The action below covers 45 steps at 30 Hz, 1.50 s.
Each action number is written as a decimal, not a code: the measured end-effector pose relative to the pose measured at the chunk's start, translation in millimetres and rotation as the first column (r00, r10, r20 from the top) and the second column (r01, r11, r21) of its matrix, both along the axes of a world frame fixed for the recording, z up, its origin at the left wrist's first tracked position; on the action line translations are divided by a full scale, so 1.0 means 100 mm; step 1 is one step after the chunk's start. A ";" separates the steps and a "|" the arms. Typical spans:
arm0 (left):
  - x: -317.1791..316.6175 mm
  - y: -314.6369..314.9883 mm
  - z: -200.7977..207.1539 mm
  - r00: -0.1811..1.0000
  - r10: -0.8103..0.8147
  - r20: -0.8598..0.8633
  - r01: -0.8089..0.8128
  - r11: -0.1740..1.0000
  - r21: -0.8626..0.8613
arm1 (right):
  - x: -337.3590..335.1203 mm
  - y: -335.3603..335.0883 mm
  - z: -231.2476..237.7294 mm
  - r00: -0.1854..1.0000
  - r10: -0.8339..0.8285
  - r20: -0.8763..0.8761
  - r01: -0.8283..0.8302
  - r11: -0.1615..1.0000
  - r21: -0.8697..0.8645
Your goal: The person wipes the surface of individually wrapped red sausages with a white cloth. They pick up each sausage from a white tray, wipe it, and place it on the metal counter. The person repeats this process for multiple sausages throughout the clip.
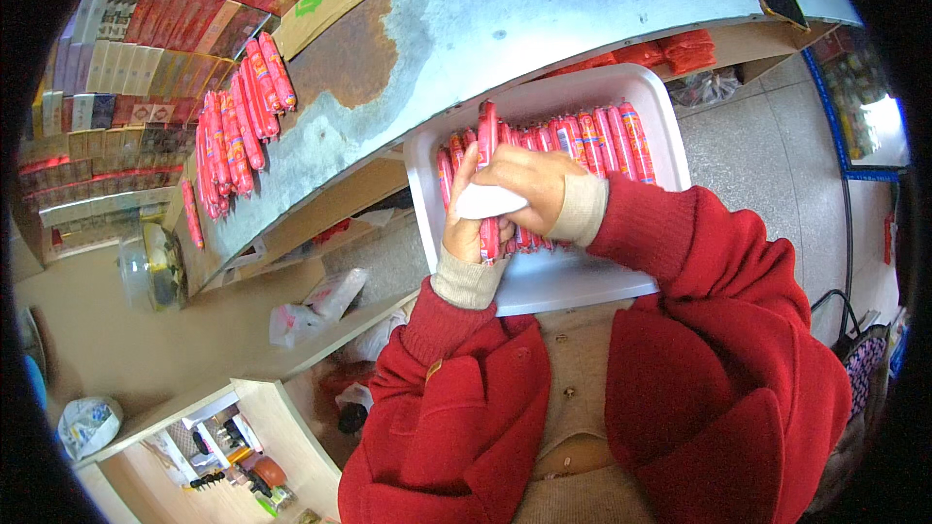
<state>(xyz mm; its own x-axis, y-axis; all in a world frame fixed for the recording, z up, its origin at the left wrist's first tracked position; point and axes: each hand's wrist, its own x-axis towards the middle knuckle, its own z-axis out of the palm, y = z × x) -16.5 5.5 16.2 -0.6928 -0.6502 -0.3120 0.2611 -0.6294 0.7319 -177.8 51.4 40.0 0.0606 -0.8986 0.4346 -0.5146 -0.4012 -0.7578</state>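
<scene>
My left hand [460, 223] is closed round a red-wrapped sausage [487, 126], which points away from me above a white plastic tub [558, 293]. Over it lies my right hand [534, 180], its fingers curled and pressing a white tissue [488, 201] against the sausage's wrapper. Beneath both hands, rows of wrapped sausages [614, 141] fill much of the tub, and my hands cover part of them. On the counter at the left lies a loose pile of similar sausages [236, 141], with a single sausage [192, 214] apart from it.
A worn, pale blue counter [544, 10] stretches across beyond the tub. Stacked boxes [146, 58] crowd the far left. Red plastic bags [680, 50] sit under the counter near the tub's far right corner. At lower left is an open drawer [277, 427] with small items.
</scene>
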 end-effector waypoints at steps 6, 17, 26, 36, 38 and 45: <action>0.00 0.00 0.03 0.993 -0.090 0.070 0.094 0.995 -0.046 | -0.15 -0.10 -0.08 0.990 -0.138 0.033 0.138 0.990 -0.004; 0.04 -0.01 -0.08 0.995 -0.071 0.069 0.063 0.991 0.120 | -0.02 0.01 -0.04 0.988 0.149 0.048 -0.149 0.989 -0.003; 0.02 0.02 -0.02 0.993 -0.092 0.080 0.101 0.988 -0.118 | -0.15 -0.12 -0.06 0.983 -0.161 0.092 0.162 0.987 -0.004; -0.03 -0.05 0.05 0.987 0.160 0.008 -0.160 0.985 0.058 | 0.32 0.18 -0.12 0.900 0.372 -0.226 -0.397 0.914 -0.079; -0.02 -0.03 0.02 0.973 0.208 0.103 -0.206 0.978 -0.034 | 0.27 0.12 -0.13 0.956 0.196 -0.220 -0.223 0.969 -0.107; -0.04 0.02 0.03 0.994 0.086 0.074 -0.085 0.996 -0.018 | -0.24 -0.18 -0.06 0.923 -0.381 0.054 0.382 0.924 -0.004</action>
<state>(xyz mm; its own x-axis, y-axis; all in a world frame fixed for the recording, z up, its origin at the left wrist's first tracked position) -20.8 7.6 19.3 -0.6098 -0.7108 -0.3505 0.2576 -0.5961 0.7605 -201.5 33.7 34.4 -0.3083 -0.8431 0.4407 -0.5917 -0.1928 -0.7828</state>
